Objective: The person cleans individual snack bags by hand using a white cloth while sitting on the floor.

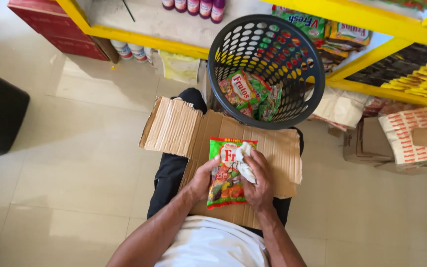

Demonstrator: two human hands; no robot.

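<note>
Gripping a candy packet (227,173) over lap cardboard (277,148), both hands sit above pale floor tiles (75,148).

A green and red sweet packet (226,180) lay on a flattened cardboard sheet (273,148) across the person's lap. The left hand (202,179) gripped the packet's left edge, while the right hand (259,180) pressed a white cloth (244,160) against its front. Just beyond the cardboard stood a dark perforated basket (302,94) holding similar packets (250,94), beside yellow shelves (129,35) stocked with bottles (193,7).
</note>
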